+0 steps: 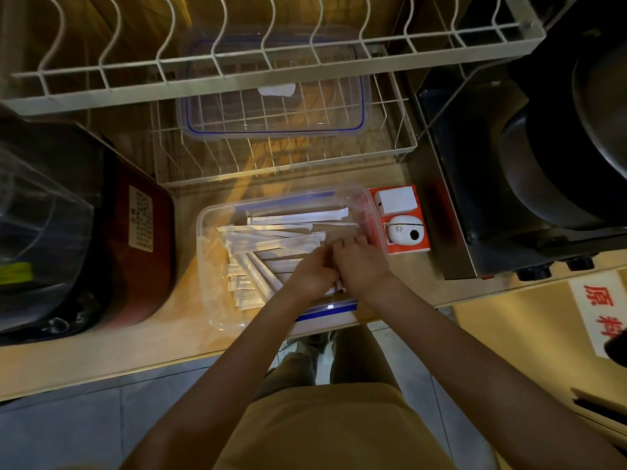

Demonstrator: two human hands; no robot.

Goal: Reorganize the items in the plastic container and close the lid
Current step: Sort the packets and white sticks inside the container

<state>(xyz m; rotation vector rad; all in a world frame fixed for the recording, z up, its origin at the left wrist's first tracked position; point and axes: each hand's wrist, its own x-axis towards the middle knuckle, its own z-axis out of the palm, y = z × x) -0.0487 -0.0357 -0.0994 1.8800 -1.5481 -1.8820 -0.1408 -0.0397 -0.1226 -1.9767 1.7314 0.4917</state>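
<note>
A clear plastic container (210, 266) with blue latches stands open on the wooden counter, near its front edge. Several white paper-wrapped sticks (271, 237) lie in it at mixed angles. Both hands are inside the container at its right side. My left hand (314, 273) and my right hand (359, 262) touch each other and close around a bunch of the wrapped sticks. The clear lid (271, 127) with a blue seal lies apart on the lower wire rack behind the container.
A white wire dish rack (237, 59) hangs overhead at the back. A red-and-black appliance (135, 252) stands to the left. An orange box (403, 218) with white devices sits just right of the container. A steel appliance with a dark pot (543, 164) fills the right.
</note>
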